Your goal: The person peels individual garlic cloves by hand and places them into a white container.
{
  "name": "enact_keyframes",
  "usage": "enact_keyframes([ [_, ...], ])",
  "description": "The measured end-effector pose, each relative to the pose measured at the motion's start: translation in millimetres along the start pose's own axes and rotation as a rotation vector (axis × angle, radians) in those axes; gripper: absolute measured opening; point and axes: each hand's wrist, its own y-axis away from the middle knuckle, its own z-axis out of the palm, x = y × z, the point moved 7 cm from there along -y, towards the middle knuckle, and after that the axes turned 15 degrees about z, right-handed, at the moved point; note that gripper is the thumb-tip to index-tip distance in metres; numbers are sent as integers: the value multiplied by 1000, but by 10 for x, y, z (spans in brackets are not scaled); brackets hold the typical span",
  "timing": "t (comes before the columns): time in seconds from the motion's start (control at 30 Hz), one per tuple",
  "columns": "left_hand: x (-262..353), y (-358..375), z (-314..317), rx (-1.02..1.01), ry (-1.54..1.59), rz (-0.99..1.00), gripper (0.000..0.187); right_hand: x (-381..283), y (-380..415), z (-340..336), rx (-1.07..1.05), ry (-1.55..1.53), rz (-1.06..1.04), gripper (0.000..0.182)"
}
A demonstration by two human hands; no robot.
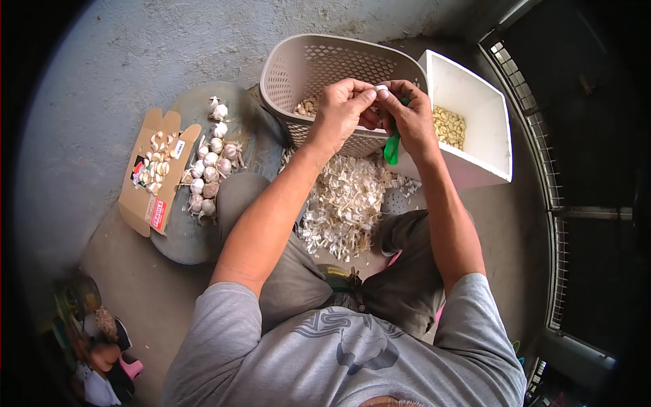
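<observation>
Over the edge of a brown perforated plastic basket (274, 78), my two hands meet at a pale garlic clove (381, 88). My left hand (341, 112) pinches the clove between thumb and fingertips. My right hand (410, 117) has its thumb and fingers against the same clove. A bright green object (391, 148), perhaps a tool's handle, sticks out below the right palm; the rest of it is hidden by the fingers. Unpeeled cloves (306, 107) lie inside the basket. Peeled cloves (449, 127) lie in a white foam box (475, 159) on the right.
Whole garlic bulbs (210, 159) rest on a round worn surface (180, 234) at left. Beside them, a flattened cardboard box (140, 197) carries loose cloves (157, 161). Garlic skins (346, 203) are heaped between my legs. A metal-framed grille (542, 149) stands at right.
</observation>
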Motion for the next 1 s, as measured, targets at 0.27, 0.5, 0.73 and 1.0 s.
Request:
enact_keyframes([
  [0.27, 34, 57, 32, 77, -180, 53, 21, 163, -36, 33, -72, -247, 105, 28],
  [0.5, 43, 42, 32, 2, -223, 84, 34, -102, 67, 72, -25, 88, -37, 28],
  [0.73, 33, 33, 64, -25, -289, 127, 41, -126, 74, 88, -46, 31, -2, 30],
  [1.0, 11, 36, 71, -62, -138, -22, 38, -184, 128, 109, -78, 174, -163, 29],
])
